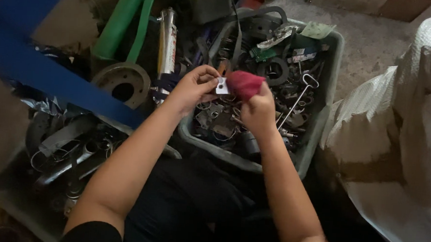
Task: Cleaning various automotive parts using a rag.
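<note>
The small metal plate (222,85) is a pale, flat, roughly square piece with a hole near its middle, bright against the dark clutter. At its three o'clock a red cloth (245,84) is bunched into a soft wad touching the plate's edge. Both are held over the grey plastic bin (327,93), just above the scrap metal parts (273,72) heaped inside.

The left hand (193,87) comes in from seven o'clock, wrist bent, fingertips pinched on the plate's nine o'clock side. The right hand (258,111) rises from five o'clock, fingers clenched around the cloth and pressing it to the plate. The two hands meet at the plate.

A silver cylinder (167,43) lies at eleven o'clock of the hands, with a round metal flange (123,83) at nine o'clock.
</note>
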